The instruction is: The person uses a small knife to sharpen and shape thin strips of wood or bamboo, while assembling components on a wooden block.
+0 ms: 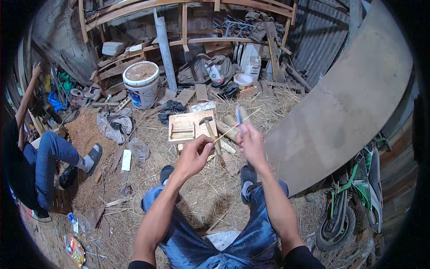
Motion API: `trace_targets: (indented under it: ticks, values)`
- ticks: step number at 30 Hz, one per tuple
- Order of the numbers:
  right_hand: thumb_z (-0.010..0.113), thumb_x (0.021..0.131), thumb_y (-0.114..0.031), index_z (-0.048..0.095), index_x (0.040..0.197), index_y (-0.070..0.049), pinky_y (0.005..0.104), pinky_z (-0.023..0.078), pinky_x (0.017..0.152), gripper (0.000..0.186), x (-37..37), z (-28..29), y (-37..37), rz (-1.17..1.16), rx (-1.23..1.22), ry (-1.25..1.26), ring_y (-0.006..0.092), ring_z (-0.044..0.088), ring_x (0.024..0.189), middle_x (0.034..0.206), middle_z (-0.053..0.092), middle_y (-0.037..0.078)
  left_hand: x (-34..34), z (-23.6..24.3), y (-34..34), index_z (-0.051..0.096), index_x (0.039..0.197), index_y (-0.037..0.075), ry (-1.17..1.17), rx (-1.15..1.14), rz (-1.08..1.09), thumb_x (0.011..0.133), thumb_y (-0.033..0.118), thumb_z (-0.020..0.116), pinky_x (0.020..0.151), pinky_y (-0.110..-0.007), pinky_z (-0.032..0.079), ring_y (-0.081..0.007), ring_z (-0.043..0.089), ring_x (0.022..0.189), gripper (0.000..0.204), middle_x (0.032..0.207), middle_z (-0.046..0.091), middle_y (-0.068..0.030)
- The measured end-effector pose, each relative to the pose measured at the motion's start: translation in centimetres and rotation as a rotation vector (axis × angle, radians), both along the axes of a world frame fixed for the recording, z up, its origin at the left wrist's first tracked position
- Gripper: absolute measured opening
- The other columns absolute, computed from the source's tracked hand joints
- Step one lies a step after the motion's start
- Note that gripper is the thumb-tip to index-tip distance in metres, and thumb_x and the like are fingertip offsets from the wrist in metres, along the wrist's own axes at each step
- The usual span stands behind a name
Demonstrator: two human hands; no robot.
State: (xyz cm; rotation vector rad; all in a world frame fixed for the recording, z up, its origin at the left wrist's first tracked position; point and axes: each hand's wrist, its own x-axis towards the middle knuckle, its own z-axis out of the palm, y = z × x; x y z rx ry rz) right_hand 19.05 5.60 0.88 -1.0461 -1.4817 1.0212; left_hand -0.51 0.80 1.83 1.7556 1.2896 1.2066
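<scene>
My left hand (195,155) pinches one end of a thin pale stick (222,134), which slants up to the right past my other hand. Closed around a knife (238,114) is my right hand (251,144), with the blade pointing up and away beside the stick. Beyond my left hand lies a small wooden board (178,120) with several thin sticks on it. A hammer (205,120) rests with its head on the board's right side and its handle toward me. Next to it are short round pieces of wood (229,130).
Straw covers the ground. A white bucket (141,85) stands at the far left of the board. At right leans a large curved sheet (340,98), with a small green motorbike (345,201) below it. Another person sits at left, legs (56,154) bent, one arm raised.
</scene>
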Motion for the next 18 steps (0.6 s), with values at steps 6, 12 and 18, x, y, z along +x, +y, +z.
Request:
trace_targets:
  ticks: [6,12,18]
  values:
    - [0.037,0.098,-0.022,0.058,0.087,0.001,0.0339,0.041,0.051,0.033,-2.3,0.6,-1.2,-0.148,0.06,-0.207,0.017,0.051,0.052,0.056,0.049,0.007,-0.4,0.0,-0.4,0.06,0.094,-0.001,-0.254,-0.159,-0.069,0.092,0.012,0.053,0.063,-0.023,0.042,-0.0063,0.051,0.07,0.015,0.076,0.06,-0.0012]
    - [0.042,0.094,-0.013,0.056,0.083,0.002,0.0382,0.043,0.052,0.024,-4.0,0.3,-2.7,0.019,0.217,-0.308,0.0267,0.056,0.053,0.059,0.054,0.015,-0.6,-0.5,0.0,0.059,0.096,0.001,-0.26,-0.207,-0.104,0.093,0.016,0.054,0.06,-0.022,0.037,-0.0049,0.047,0.067,0.016,0.076,0.057,0.0016]
    - [0.04,0.097,-0.019,0.056,0.081,0.0,0.0325,0.039,0.048,0.03,-3.2,-1.3,-1.2,-0.108,0.257,-0.315,0.0172,0.05,0.051,0.056,0.05,0.009,-0.2,-0.5,0.2,0.059,0.094,0.002,-0.312,-0.202,-0.089,0.093,0.017,0.054,0.047,-0.02,0.028,-0.002,0.039,0.054,0.016,0.071,0.055,0.0033]
